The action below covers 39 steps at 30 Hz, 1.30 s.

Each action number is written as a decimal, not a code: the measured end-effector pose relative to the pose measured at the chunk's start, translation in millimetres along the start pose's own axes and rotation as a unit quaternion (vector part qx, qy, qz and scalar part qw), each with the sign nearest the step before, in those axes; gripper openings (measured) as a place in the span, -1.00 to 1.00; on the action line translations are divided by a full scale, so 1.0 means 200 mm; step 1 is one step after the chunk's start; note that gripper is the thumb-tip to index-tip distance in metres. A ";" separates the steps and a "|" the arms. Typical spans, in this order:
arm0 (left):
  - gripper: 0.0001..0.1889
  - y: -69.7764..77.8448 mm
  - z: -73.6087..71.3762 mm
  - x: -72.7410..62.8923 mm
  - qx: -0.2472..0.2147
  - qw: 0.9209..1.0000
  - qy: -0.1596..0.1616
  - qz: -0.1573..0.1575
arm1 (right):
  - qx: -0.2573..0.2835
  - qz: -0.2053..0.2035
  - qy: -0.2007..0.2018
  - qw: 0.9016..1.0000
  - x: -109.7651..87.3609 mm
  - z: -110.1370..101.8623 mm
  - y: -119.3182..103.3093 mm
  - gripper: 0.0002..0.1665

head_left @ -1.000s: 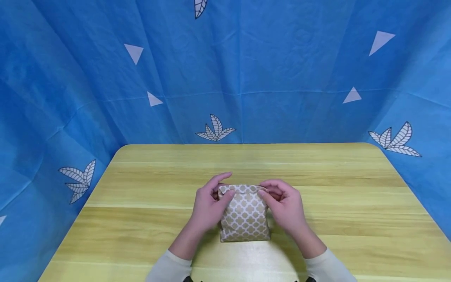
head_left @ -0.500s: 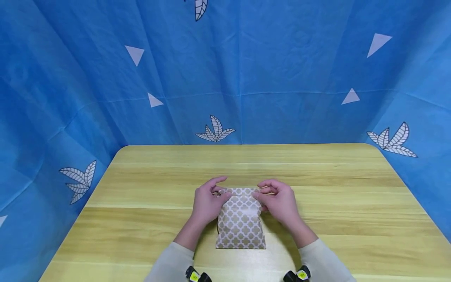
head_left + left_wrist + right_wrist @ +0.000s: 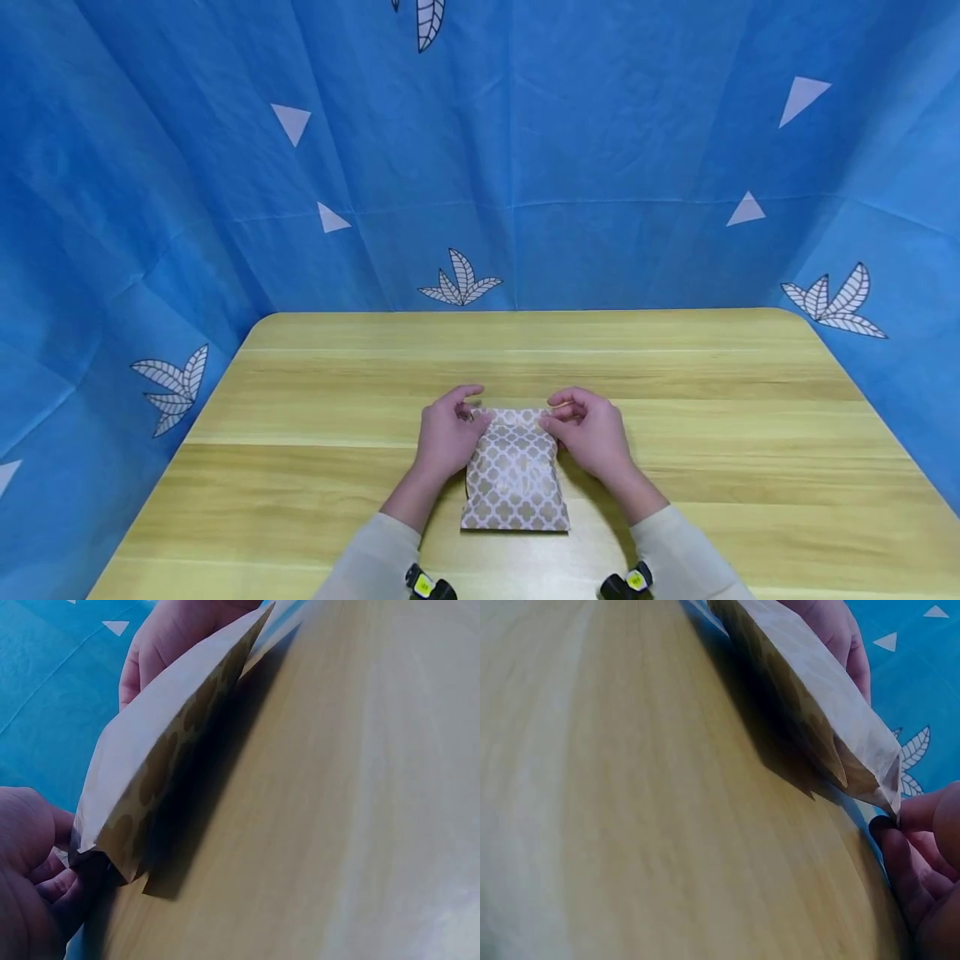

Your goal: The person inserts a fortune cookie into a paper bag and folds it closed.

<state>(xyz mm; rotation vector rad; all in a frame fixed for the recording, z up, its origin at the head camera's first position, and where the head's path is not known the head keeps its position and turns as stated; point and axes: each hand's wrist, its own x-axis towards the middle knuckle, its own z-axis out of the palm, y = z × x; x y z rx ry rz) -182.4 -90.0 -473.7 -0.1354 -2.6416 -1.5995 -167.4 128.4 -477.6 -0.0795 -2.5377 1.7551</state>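
A paper bag (image 3: 516, 479) with a tan and white lattice pattern sits near the middle of the table's front half. My left hand (image 3: 448, 437) pinches its upper left corner, thumb on the near face. At the upper right corner my right hand (image 3: 592, 433) pinches the paper the same way. In the left wrist view the bag (image 3: 154, 739) leans above the tabletop and casts a dark shadow. From the right wrist view, the bag's (image 3: 829, 690) corner lies between thumb and fingers. What the bag holds, if anything, is hidden.
The wooden table (image 3: 720, 433) has rounded far corners. A blue curtain (image 3: 615, 150) with white triangles and leaf prints hangs behind it and along both sides. Wrist-worn devices (image 3: 423, 585) show near the sleeves at the bottom.
A second ago the bag's top showed a folded band; now its patterned face runs smooth to the top edge. Both hands and the bag have shifted slightly toward me, still gripping the corners.
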 end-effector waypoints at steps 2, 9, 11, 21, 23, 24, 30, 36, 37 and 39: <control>-0.57 0.00 0.00 0.00 0.009 1.000 0.006 0.003 | -0.004 0.000 -0.001 1.000 0.00 0.00 0.01 -0.71; -0.58 0.00 0.01 -0.01 0.013 1.000 0.016 -0.007 | -0.010 0.004 0.003 1.000 0.00 0.00 0.02 -0.71; -0.58 0.00 0.01 -0.01 0.009 1.000 0.014 -0.009 | -0.012 0.001 0.005 1.000 0.00 0.00 0.01 -0.71; -0.52 0.02 0.01 -0.01 0.019 0.999 -0.001 -0.025 | -0.004 0.013 -0.004 1.000 -0.01 0.00 0.00 -0.72; -0.52 0.02 0.01 -0.01 0.021 0.999 -0.010 -0.029 | -0.010 0.009 -0.006 1.000 -0.01 0.00 0.00 -0.72; -0.52 0.03 0.00 -0.01 0.023 0.999 -0.014 -0.030 | -0.013 0.007 -0.008 1.000 -0.01 0.00 0.00 -0.72; -0.55 0.04 0.00 0.00 0.031 0.998 -0.032 -0.036 | -0.018 0.003 -0.015 1.000 -0.01 0.00 0.00 -0.71; -0.57 0.03 0.00 0.01 0.037 0.997 -0.044 -0.044 | -0.026 0.008 -0.025 0.999 0.00 0.00 0.00 -0.73; -0.57 0.03 0.00 0.01 0.038 0.997 -0.046 -0.044 | -0.029 0.010 -0.028 0.999 -0.01 -0.01 0.00 -0.73; -0.58 0.03 0.00 0.01 0.038 0.997 -0.052 -0.040 | -0.037 0.011 -0.033 0.999 -0.01 -0.01 0.00 -0.73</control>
